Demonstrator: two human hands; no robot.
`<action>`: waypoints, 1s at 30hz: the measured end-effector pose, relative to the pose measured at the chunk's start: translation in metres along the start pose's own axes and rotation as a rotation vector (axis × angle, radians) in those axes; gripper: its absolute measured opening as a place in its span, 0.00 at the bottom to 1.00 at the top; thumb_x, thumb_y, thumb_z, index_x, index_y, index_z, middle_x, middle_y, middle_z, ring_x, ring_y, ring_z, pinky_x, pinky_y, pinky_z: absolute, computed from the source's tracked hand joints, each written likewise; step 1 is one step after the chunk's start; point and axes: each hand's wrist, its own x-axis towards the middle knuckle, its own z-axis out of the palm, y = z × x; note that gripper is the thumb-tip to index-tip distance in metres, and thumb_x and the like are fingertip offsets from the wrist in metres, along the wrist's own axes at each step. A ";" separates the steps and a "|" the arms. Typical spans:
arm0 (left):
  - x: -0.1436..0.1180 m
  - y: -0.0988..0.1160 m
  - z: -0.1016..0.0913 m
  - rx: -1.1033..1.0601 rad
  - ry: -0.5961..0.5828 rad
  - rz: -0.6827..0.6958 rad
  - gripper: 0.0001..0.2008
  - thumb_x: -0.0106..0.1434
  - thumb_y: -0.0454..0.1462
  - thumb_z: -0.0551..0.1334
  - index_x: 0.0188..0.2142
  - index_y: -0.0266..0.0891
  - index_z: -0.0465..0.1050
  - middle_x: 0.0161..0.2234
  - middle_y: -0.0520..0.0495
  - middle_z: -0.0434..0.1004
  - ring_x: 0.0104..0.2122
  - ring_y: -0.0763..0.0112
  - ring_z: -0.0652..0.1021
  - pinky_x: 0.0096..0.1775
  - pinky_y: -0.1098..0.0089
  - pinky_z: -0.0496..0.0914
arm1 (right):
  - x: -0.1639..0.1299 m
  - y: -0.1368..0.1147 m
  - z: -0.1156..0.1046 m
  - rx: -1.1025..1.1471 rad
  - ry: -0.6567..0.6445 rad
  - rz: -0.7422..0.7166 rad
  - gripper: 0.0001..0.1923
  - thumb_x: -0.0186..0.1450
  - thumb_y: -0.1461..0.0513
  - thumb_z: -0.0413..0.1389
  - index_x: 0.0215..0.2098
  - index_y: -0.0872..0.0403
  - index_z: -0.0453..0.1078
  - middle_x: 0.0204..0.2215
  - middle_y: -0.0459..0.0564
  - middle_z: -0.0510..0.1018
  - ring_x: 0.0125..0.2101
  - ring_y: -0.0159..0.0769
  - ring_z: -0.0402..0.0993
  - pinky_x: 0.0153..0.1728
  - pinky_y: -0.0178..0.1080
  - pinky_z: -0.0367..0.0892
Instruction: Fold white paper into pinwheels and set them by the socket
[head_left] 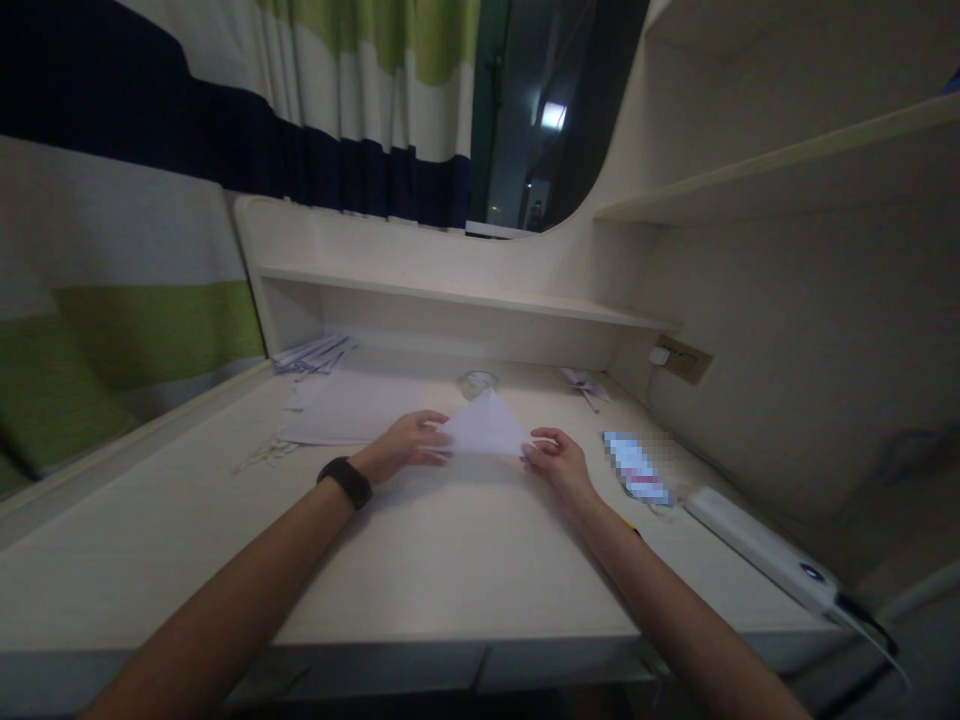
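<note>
Your left hand (405,443) and right hand (556,462) hold a folded white paper (486,427) between them, raised just above the middle of the pale desk (420,560). Your left fingers are closed on the paper's left corner; your right thumb and forefinger pinch its right corner. The fold forms a triangle with its peak pointing away from you. A black wristband (346,482) circles your left wrist. Flat sheets (352,408) lie behind your left hand; a white power strip (757,548) lies along the desk's right edge, well apart from the paper.
</note>
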 end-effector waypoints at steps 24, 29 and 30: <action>0.004 -0.018 0.023 0.529 -0.211 0.148 0.28 0.44 0.38 0.71 0.46 0.33 0.70 0.42 0.40 0.76 0.39 0.59 0.76 0.39 0.65 0.69 | -0.004 0.009 0.003 -0.465 -0.456 -0.029 0.33 0.48 0.60 0.65 0.51 0.54 0.62 0.27 0.46 0.76 0.24 0.34 0.71 0.24 0.34 0.65; 0.007 -0.021 0.016 0.506 -0.185 0.123 0.32 0.43 0.38 0.71 0.49 0.33 0.66 0.44 0.38 0.75 0.40 0.58 0.76 0.39 0.63 0.70 | -0.006 0.009 0.003 -0.519 -0.465 -0.038 0.37 0.48 0.61 0.65 0.54 0.53 0.59 0.30 0.47 0.76 0.26 0.35 0.72 0.24 0.34 0.65; 0.007 -0.021 0.015 0.492 -0.190 0.110 0.34 0.43 0.38 0.71 0.51 0.34 0.64 0.45 0.38 0.75 0.40 0.58 0.77 0.38 0.63 0.70 | -0.007 0.009 0.003 -0.538 -0.452 -0.044 0.37 0.48 0.61 0.65 0.54 0.53 0.59 0.30 0.47 0.76 0.27 0.35 0.72 0.24 0.34 0.65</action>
